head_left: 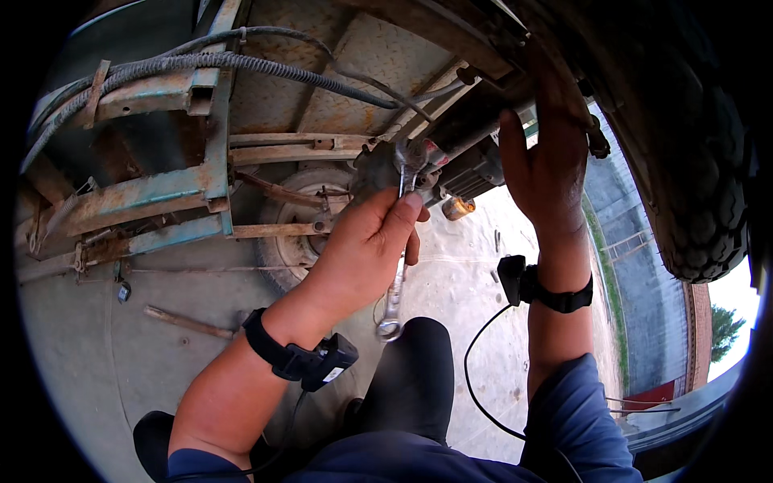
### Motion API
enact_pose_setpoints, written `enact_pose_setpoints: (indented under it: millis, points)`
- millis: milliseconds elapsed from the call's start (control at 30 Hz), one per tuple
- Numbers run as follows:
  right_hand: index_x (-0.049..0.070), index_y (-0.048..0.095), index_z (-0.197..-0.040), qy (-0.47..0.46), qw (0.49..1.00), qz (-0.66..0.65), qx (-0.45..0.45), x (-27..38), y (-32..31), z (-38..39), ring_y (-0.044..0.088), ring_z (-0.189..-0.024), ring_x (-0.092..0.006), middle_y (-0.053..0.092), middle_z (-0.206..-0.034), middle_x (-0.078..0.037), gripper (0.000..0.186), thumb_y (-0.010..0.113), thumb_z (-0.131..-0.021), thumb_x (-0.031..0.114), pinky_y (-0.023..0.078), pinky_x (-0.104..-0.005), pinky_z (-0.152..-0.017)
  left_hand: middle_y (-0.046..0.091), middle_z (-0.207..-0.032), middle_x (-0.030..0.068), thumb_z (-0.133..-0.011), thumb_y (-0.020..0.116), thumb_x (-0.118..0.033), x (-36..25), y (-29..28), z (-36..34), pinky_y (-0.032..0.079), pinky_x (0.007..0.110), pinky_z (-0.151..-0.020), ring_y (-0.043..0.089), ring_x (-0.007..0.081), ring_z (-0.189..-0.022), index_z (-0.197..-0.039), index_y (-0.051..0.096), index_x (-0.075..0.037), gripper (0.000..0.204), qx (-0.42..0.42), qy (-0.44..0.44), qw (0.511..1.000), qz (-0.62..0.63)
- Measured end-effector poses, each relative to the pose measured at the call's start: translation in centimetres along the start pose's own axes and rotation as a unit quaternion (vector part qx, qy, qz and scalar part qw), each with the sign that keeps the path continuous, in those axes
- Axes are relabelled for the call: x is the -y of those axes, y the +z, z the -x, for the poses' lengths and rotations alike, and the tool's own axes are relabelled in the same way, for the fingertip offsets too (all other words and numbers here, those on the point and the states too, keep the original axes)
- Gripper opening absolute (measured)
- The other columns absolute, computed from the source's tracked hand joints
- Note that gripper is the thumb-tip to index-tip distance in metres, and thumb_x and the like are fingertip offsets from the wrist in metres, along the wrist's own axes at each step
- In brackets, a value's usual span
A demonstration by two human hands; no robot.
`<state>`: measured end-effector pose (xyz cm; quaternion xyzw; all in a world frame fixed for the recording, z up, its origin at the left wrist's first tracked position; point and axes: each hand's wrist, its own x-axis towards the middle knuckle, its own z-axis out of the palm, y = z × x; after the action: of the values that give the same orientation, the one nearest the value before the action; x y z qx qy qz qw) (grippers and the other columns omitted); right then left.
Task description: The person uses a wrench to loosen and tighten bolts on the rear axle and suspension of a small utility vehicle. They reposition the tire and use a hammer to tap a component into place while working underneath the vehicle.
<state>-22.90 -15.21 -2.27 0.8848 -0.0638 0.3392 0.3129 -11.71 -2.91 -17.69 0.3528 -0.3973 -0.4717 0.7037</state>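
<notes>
My left hand (378,229) is closed around the middle of a combination wrench (393,298). The wrench's open jaw points up beside a dark, greasy part with a red patch (435,154), and its ring end hangs below my fist. Whether the jaw touches that part is unclear. My right hand (551,173) reaches up under the vehicle beside the large black tyre (700,185). Its thumb stands apart and its fingers stretch upward into shadow, next to a dark curved metal piece (592,133). The fingertips are hard to make out.
A rusty, pale-blue metal frame (161,189) with a corrugated cable sleeve (274,68) spans the upper left. Behind it is another wheel (282,217). A wooden-handled tool (189,322) lies on the concrete floor (153,378). A yellow-orange cylindrical part (458,209) hangs below the machinery.
</notes>
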Motion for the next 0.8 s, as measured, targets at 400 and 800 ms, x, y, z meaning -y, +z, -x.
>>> enact_pose_setpoints:
  millis: [400, 800]
  points:
    - [0.007, 0.056, -0.133, 0.031, 0.987, 0.142, 0.064, 1.0, 0.5, -1.4, 0.057, -0.117, -0.0351, 0.06, -0.128, -0.017, 0.047, 0.049, -0.088, 0.0, 0.045, -0.0394, -0.099, 0.049, -0.063, 0.0001, -0.105, 0.039, -0.03, -1.2, 3.2, -4.0, 0.038, 0.023, -0.049, 0.045, 0.0067, -0.054, -0.097, 0.054, -0.004, 0.031, -0.029, 0.085, 0.993, 0.077]
    - [0.008, 0.056, -0.134, 0.036, 0.998, -0.033, 0.026, 1.4, -0.1, -2.0, 0.063, -0.105, -0.0344, 0.064, -0.117, -0.02, 0.054, 0.046, -0.082, -0.002, 0.047, -0.0379, -0.094, 0.054, -0.065, 0.0142, -0.102, 0.044, -0.023, 0.6, 6.5, -8.6, 0.041, 0.041, -0.055, 0.053, 0.0318, -0.061, -0.095, 0.049, -0.001, 0.023, -0.127, 0.213, 0.969, 0.025]
